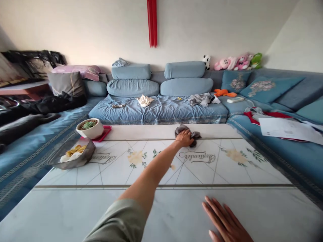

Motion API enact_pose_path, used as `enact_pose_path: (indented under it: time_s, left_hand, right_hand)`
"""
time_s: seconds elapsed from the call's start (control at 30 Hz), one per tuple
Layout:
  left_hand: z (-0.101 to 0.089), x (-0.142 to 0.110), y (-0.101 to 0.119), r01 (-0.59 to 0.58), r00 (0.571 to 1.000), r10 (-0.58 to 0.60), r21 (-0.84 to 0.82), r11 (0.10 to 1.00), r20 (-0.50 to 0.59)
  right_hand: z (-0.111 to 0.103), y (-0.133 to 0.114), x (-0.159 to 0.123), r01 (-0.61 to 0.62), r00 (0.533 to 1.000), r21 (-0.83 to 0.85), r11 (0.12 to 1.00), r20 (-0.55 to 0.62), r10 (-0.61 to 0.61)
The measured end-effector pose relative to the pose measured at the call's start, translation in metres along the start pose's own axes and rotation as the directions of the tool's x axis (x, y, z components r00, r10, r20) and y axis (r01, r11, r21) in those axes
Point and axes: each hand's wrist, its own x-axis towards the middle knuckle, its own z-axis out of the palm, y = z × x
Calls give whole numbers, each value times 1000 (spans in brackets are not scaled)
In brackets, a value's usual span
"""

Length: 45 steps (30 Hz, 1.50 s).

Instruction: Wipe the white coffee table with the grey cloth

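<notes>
Your right hand (225, 222) is nearest, lying flat and open on the marble-patterned table top (254, 211), fingers spread, nothing in it. Your left arm reaches forward in a pale green sleeve (118, 222). Your left hand (184, 138) is closed over a crumpled grey cloth (195, 135), pressing it to the table near the far edge. Left of that hand, near the same edge: white pot with a succulent (89, 128) on a red tray (106, 131), then a clear tinted bag (73, 154) with something yellow inside. Printed flowers and script cover the table's middle. Beyond it, blue sofa (158, 111) with cushions, clothes, plush toys; loose papers (285, 130) on the right.
</notes>
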Motion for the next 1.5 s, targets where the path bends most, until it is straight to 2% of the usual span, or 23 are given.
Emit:
enact_pose_path:
  time_s: [0.07,0.13,0.2,0.27,0.33,0.4,0.47,0.53,0.6,0.67,0.73,0.8,0.87,0.9,0.97,1.03,1.1,1.2,1.27,1.3,1.37,1.43,1.5]
  left_hand:
    - [-33,-41,-42,62,998,-62,4,998,-15]
    - [-76,-89,-97,191,980,-190,25,981,-62]
    - [-121,-137,-152,353,930,-345,49,934,-128]
    - [-160,-177,-195,508,850,-487,67,859,-199]
    - [-185,-199,-220,625,764,-589,73,778,-261]
    - [-191,-198,-224,695,698,-648,69,716,-306]
    - [-177,-173,-209,709,683,-658,68,702,-317]
    - [-147,-132,-175,659,732,-615,75,749,-291]
    - [-105,-84,-125,547,823,-517,83,833,-236]
    - [-57,-42,-62,400,909,-384,83,913,-163]
    - [-12,-17,5,245,968,-239,70,967,-80]
    - [22,-15,67,97,995,-97,46,994,-6]
    - [41,-37,110,-34,998,33,21,999,52]
    - [46,-55,122,-98,992,97,8,995,76]
    - [49,-106,127,-207,972,208,-26,978,109]
    - [47,-175,108,-284,951,290,-61,957,111]
    - [41,-260,69,-330,937,336,-68,941,99]
    - [20,-387,-17,-337,938,335,3,941,89]
    - [-5,-444,-83,-236,972,235,88,968,16]
    - [-21,-457,-114,-148,987,154,129,981,-38]
    - [-58,-449,-161,64,989,-38,186,980,-142]
    - [-93,-401,-179,268,954,-229,202,942,-194]
    - [-116,-333,-167,398,913,-367,191,897,-178]
  right_hand:
    - [-4,-3,2,1,1000,-38,999,-2,-2]
    - [-3,-5,2,10,1000,-63,998,-19,-11]
    - [-2,-6,3,2,999,-74,997,-34,-4]
    - [-1,-7,5,-12,998,-84,996,-62,7]
    - [-2,-8,6,-22,995,-102,995,-101,12]
    - [-4,-8,7,-15,992,-118,993,-128,-1]
    - [-4,-7,8,-4,989,-118,993,-147,-13]
    - [-2,-6,8,-6,985,-107,994,-170,-12]
    - [1,-5,8,-7,982,-89,996,-188,-9]
    - [2,-5,8,-13,985,-75,997,-175,-1]
    - [1,-6,9,-23,987,-71,997,-158,11]
    - [-1,-6,11,-24,987,-78,997,-161,12]
    - [-3,-7,11,-14,984,-84,996,-179,-1]
    - [-2,-7,10,-11,982,-82,997,-187,-5]
    - [2,-7,5,-44,975,-55,997,-219,31]
    - [9,-4,-3,-135,958,15,991,-253,135]
    - [20,1,-11,-243,926,93,966,-275,259]
    - [35,12,-19,-361,873,111,926,-308,377]
    - [44,19,-19,-394,856,51,918,-343,387]
    - [47,21,-19,-398,856,16,917,-353,378]
    - [51,24,-18,-389,869,-37,920,-347,354]
    - [53,26,-17,-377,881,-58,924,-332,338]
    - [54,26,-17,-360,889,-68,930,-326,320]
